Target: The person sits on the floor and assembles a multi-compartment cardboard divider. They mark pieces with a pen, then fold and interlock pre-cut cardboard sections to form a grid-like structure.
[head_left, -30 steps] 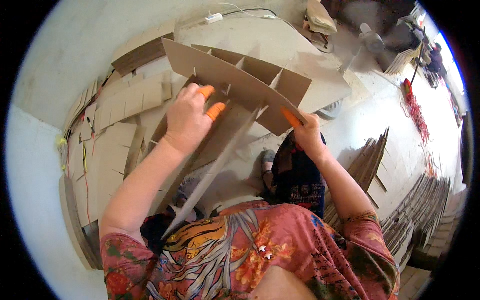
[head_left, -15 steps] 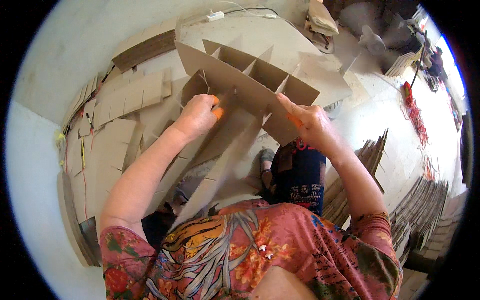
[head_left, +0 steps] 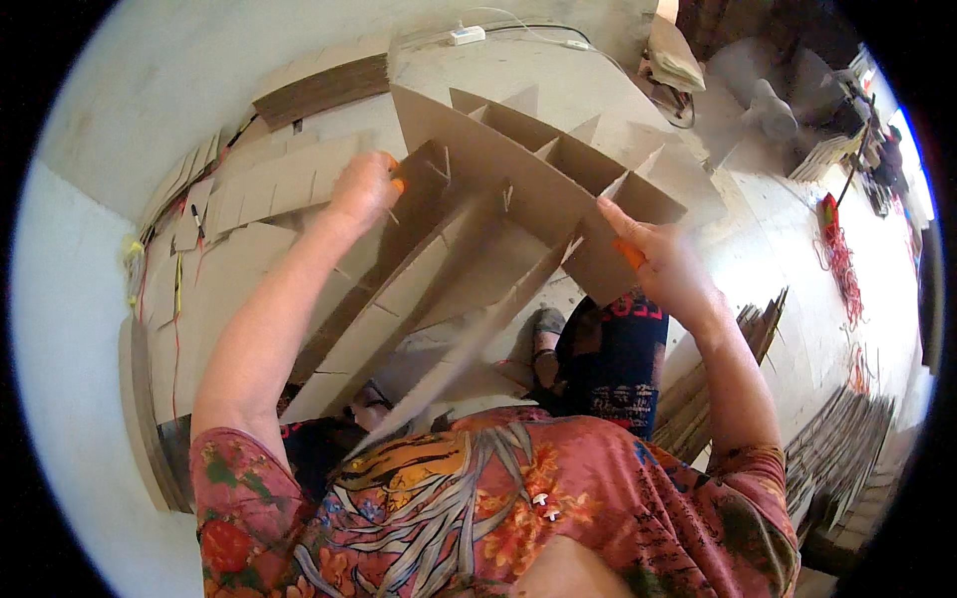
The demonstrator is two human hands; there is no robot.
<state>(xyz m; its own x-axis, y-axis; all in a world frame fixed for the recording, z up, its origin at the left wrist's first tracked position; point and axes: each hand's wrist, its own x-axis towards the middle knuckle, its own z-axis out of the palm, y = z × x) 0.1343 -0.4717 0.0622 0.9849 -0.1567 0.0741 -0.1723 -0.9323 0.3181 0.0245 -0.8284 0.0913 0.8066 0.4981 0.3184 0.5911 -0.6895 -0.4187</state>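
A partly slotted-together cardboard divider (head_left: 488, 149) is held up in front of me, its long strip slanting down from upper left to right. Cross strips (head_left: 461, 309) run from it toward my lap, and short ends stick out beyond it. My left hand (head_left: 367, 189), with orange finger covers, is closed at the edge of the leftmost cross strip. At the right end of the long strip, my right hand (head_left: 663, 267) pinches the cardboard, index finger stretched along it and thumb partly hidden. The lower cross strips look blurred.
Flat slotted cardboard sheets (head_left: 259, 194) lie to the left, with a cardboard stack (head_left: 324, 88) against the wall. Bundled strips (head_left: 837, 458) stand at right, near red string (head_left: 840, 254). A power strip (head_left: 467, 36) and a fan (head_left: 768, 110) are farther back.
My left hand has moved up and left along the divider. The divider and my right hand appear shifted to the right, as does much of the background.
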